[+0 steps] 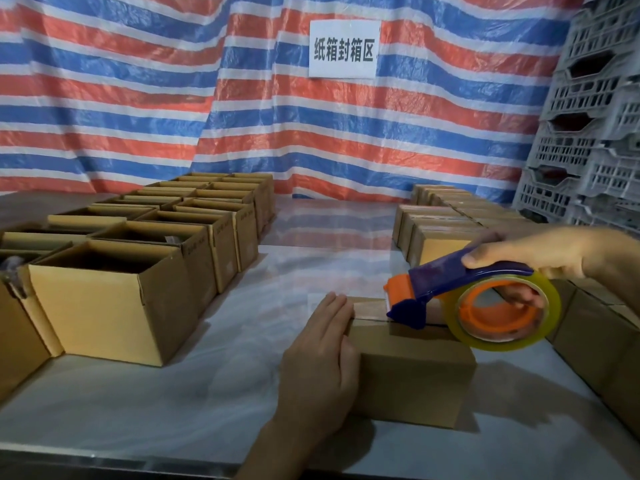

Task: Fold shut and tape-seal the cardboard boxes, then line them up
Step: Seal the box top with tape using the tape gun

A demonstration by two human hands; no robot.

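Your left hand lies flat on box, lower centre | your right hand grips dispenser on its seam.

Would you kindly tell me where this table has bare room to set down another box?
Bare table runs down the middle, between the open boxes at left and the closed boxes at right, back to the tarp. Another patch lies along the near edge, left of the left hand. Crowded around the centre box, tape dispenser and right hand.
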